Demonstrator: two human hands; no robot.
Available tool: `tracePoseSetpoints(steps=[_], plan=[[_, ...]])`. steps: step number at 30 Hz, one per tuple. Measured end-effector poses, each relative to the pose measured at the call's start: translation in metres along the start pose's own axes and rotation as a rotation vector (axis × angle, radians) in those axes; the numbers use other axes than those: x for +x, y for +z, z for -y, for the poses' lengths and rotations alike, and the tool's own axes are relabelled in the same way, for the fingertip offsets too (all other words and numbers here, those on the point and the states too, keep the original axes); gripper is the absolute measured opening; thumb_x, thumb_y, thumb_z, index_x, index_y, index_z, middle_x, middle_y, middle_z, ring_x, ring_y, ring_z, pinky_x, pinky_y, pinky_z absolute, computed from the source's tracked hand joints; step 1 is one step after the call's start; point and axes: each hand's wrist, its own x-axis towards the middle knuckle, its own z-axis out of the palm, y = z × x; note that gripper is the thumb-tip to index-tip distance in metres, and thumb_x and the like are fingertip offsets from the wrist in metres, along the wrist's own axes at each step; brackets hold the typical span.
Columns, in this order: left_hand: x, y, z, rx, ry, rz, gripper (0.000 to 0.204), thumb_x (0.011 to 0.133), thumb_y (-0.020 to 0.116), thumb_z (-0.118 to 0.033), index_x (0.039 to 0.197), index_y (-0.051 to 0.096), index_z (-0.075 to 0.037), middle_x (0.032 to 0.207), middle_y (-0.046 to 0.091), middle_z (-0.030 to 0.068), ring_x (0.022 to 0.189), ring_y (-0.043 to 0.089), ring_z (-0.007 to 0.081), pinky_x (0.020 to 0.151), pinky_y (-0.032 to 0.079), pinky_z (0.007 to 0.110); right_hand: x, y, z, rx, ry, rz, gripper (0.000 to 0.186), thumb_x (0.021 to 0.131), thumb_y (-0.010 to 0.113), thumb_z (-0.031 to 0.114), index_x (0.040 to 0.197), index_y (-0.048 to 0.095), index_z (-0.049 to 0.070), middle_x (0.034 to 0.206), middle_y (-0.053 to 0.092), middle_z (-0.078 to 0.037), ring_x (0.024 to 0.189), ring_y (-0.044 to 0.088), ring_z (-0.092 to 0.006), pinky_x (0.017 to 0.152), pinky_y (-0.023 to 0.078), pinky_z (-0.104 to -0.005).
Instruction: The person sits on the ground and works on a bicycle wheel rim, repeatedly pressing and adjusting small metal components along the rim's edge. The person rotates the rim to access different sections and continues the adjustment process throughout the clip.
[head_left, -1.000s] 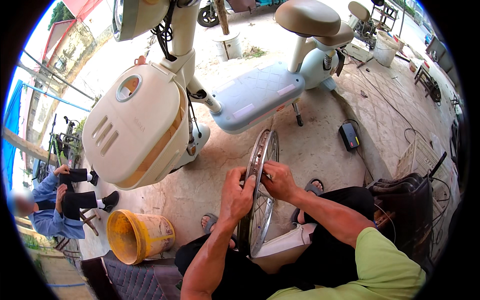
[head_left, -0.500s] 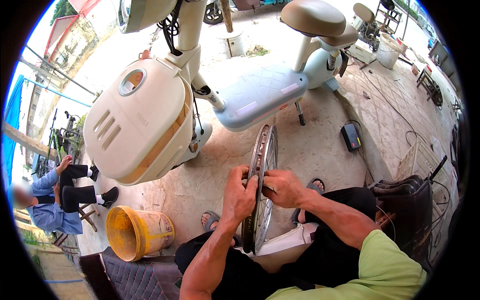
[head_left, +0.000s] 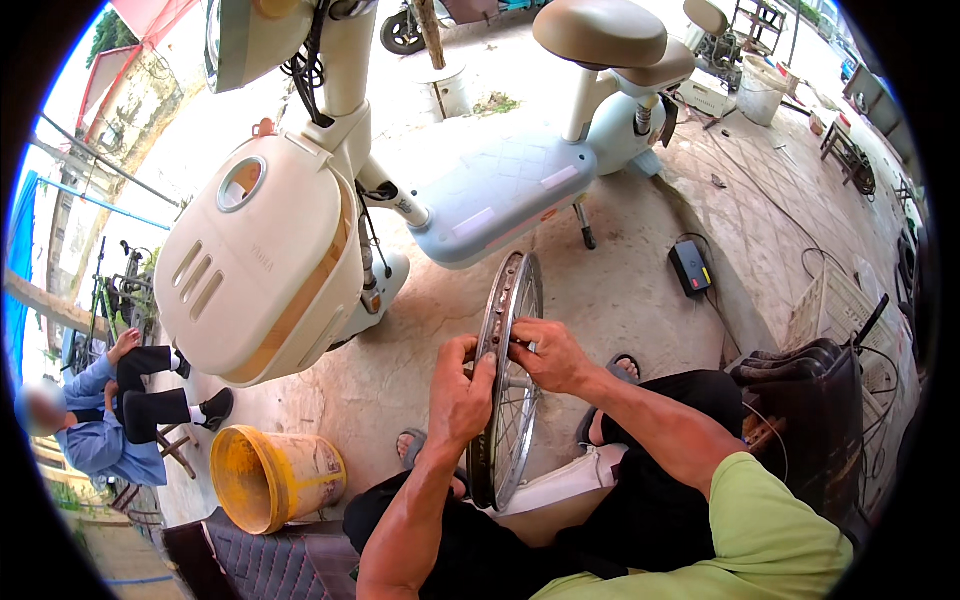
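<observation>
A spoked bicycle wheel (head_left: 521, 420) with a metal rim stands upright between my knees, its lower part by a pale padded object (head_left: 560, 485). My left hand (head_left: 462, 390) grips the near side of the rim, thumb pressed on it just below the row of holes. Opposite it, my right hand (head_left: 550, 355) has its fingers curled at the rim among the spokes; anything small inside them is hidden.
A cream-and-blue electric scooter (head_left: 500, 200) stands ahead. A yellow bucket (head_left: 310, 480) and a seated person in blue (head_left: 110, 445) are at left. A black charger (head_left: 690, 270) lies right of the wheel, near a dark bag (head_left: 810, 410) and a white crate (head_left: 820, 310).
My right hand has shifted its fingers slightly upward at the rim; my left keeps its grip. The view has swayed a little. The seated person's upper hand rose, then lowered slightly.
</observation>
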Motion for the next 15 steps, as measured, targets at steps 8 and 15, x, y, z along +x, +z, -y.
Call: tracePoseSetpoints(steps=[8, 15], plan=[[-0.001, -0.005, 0.004, 0.057, 0.054, -0.036, 0.027, 0.097, 0.063, -0.016, 0.116, 0.061, 0.003, 0.112, 0.062, 0.0201, 0.098, 0.064, 0.0313, 0.085, 0.053, 0.039, -0.001, 0.018, -0.001, -0.114, -0.210, -0.163, 0.011, 0.086, 0.070, 0.007, 0.096, 0.070, 0.004, 0.091, 0.069, -0.015, 0.082, 0.067, -0.0374, 0.071, 0.054, -0.0439], [0.002, -0.009, 0.001, 0.014, -0.001, -0.026, 0.027, 0.097, 0.064, -0.017, 0.115, 0.062, 0.003, 0.111, 0.062, 0.0205, 0.101, 0.064, 0.0333, 0.088, 0.052, 0.041, -0.006, 0.013, 0.014, -0.101, -0.163, -0.043, 0.014, 0.083, 0.071, 0.009, 0.095, 0.071, 0.002, 0.092, 0.070, -0.016, 0.085, 0.067, -0.0376, 0.072, 0.055, -0.0433]])
